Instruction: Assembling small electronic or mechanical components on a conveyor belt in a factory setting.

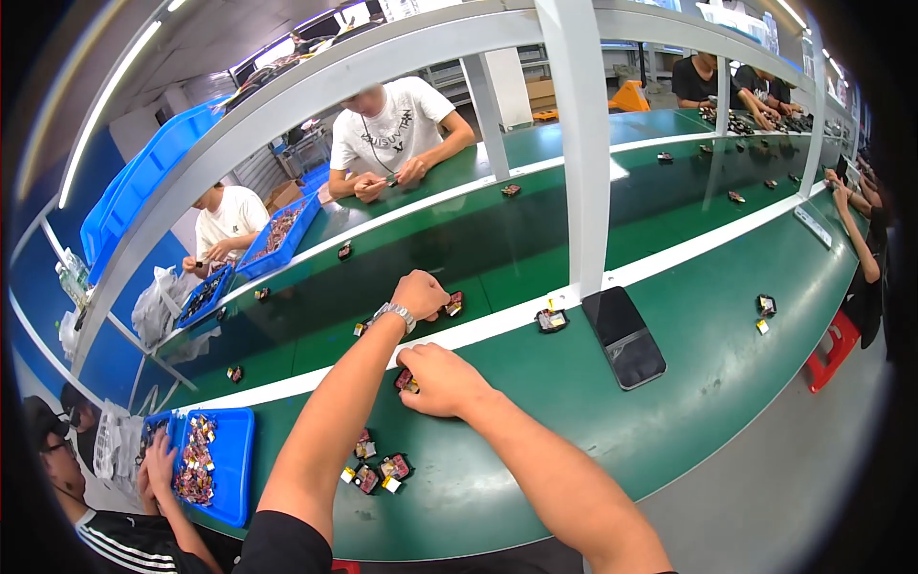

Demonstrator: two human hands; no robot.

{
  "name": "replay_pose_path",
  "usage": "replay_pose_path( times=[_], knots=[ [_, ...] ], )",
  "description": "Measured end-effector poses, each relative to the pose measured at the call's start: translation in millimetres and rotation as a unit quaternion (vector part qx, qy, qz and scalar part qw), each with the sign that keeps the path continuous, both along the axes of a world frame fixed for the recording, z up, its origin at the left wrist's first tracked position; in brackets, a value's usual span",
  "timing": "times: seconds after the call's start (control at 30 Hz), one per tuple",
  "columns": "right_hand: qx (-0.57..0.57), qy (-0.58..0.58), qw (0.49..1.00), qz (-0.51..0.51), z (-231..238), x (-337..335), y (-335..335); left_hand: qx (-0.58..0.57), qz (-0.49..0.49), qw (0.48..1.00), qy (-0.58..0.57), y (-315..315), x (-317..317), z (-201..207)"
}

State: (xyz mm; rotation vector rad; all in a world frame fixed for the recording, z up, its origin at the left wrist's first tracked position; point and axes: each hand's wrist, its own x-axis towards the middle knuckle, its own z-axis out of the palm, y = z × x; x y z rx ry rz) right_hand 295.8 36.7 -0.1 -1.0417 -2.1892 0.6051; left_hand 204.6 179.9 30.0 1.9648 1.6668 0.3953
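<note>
My left hand [421, 295], with a metal-banded watch at its wrist, reaches over the green conveyor belt [507, 244]. Its fingers curl at a small black-cased part [454, 303] with a reddish circuit board; the fingertips are partly hidden. Closer in, my right hand [442, 380] is closed on a similar part [406, 382] at the inner edge of the green worktop [564, 450]. Several more such parts [367, 477], with yellow and white tabs, lie in a group below my hands. Another part sits on the belt beside my left wrist.
A black smartphone [623, 338] lies right of a white upright post [579, 153]. One part [551, 320] rests by the post's foot, another [766, 307] farther right. At left, a co-worker's hands work beside a blue tray [244, 469] of parts. Other people sit across the belt.
</note>
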Motion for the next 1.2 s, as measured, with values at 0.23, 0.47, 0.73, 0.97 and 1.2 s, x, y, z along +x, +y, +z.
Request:
replay_pose_path(
  times=[0.23,0.47,0.73,0.97,1.2],
  knots=[
    [0.003,0.014,1.0,-0.01,3,3,1,0.026,0.023,0.999,0.026,3,16,-8],
    [-0.017,0.005,1.0,-0.012,3,5,2,0.0,0.05,0.999,-0.005,-5,14,1],
    [0.038,0.023,0.996,-0.078,-6,-2,-3,0.071,0.027,0.966,-0.248,-88,-91,14],
    [0.068,0.088,0.99,-0.089,11,-34,-29,-0.02,0.017,0.934,-0.357,-154,-161,-9],
    [0.123,0.16,0.976,-0.086,19,-98,-23,-0.078,-0.005,0.818,-0.57,-160,-185,-36]
  ],
)
